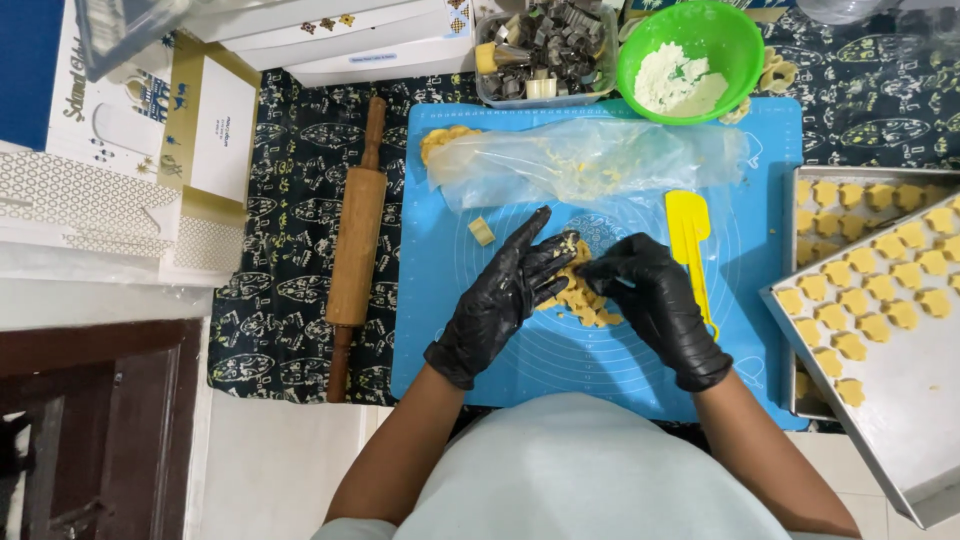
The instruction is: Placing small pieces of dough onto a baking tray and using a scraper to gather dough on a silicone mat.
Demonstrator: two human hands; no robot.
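**Gloved hands gathering dough scraps on a blue mat**

While both hands work at the middle of the blue mat (pixel 440 330), a small heap of dough scraps (pixel 580 295) lies between them, touching both. Left hand (pixel 500 300) in a black glove: fingers (pixel 530 240) spread long and nearly flat, laid against the heap's left side, not closed on anything. Right hand (pixel 650 290), also gloved: fingers curled inward, pinching at the heap's upper right edge; how firm the hold is cannot be told. Heap runs roughly top to bottom; each hand about equally close.

Dough is pale yellow, crumbly, ragged-edged. A loose cube of dough (pixel 482 231) sits just up-left of the left fingertips. A crumpled clear plastic sheet (pixel 590 160) lies across the mat's far half. A yellow scraper (pixel 688 240), smooth plastic, lies just right of the right hand, its long axis pointing away from the person. A wooden rolling pin (pixel 355 250) rests off the mat at left. A green bowl (pixel 740 60) holds white flour. A metal tray (pixel 900 400) at right carries rows of cut yellow cookie shapes.
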